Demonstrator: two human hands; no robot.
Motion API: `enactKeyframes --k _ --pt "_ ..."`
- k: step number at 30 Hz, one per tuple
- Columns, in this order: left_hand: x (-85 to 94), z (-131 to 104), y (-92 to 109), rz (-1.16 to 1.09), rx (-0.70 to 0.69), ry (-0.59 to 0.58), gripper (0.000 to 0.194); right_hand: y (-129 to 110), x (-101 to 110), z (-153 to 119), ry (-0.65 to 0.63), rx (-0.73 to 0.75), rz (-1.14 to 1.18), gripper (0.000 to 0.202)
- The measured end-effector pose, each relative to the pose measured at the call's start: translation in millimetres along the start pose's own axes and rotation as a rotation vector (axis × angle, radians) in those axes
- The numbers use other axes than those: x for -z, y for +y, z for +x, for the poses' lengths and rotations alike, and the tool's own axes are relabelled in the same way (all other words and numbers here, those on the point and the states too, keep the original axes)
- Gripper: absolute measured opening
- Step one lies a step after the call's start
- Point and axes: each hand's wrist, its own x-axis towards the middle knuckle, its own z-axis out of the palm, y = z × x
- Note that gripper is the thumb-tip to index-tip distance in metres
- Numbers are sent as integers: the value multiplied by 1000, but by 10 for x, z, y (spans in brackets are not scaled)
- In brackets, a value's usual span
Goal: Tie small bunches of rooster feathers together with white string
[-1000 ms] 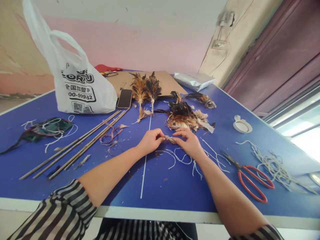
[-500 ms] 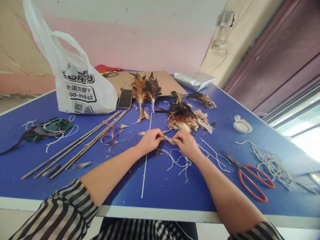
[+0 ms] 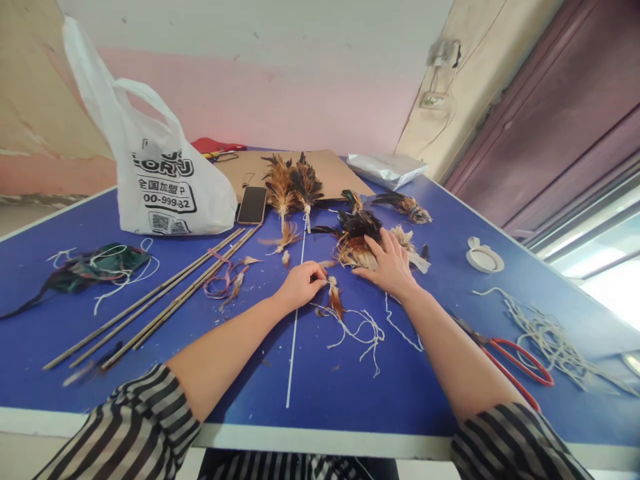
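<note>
My left hand (image 3: 301, 288) is closed in a pinch near the middle of the blue table, on the base of a small brown feather (image 3: 336, 303) that points toward me. Further right, my right hand (image 3: 387, 265) lies with spread fingers over a pile of black, brown and cream feathers (image 3: 356, 248), touching its near side. Loose white strings (image 3: 367, 327) lie just in front of both hands. Beyond the left hand are two tied feather bunches (image 3: 281, 187), with a smaller tuft (image 3: 289, 237) below them.
Thin sticks (image 3: 165, 297), a purple ribbon (image 3: 216, 283) and a white plastic bag (image 3: 175, 173) are on the left. A phone (image 3: 252, 205) lies by the cardboard (image 3: 330, 167). Red-handled scissors (image 3: 520, 360), tangled string (image 3: 545, 333) and a tape roll (image 3: 485, 257) are at right.
My right hand has let go of the small feather piece and moved up onto the feather pile, its fingers spreading. The left hand keeps its pinch, and the feather now hangs toward me.
</note>
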Motion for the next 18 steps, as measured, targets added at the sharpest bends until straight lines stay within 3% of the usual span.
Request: enactKeyframes --k 7,18 --pt "-27 13 -54 -13 19 -10 3 -57 -326 2 -176 66 -120 51" --pt "-23 4 -19 -30 39 3 4 -62 -415 88 -155 -35 -68 48"
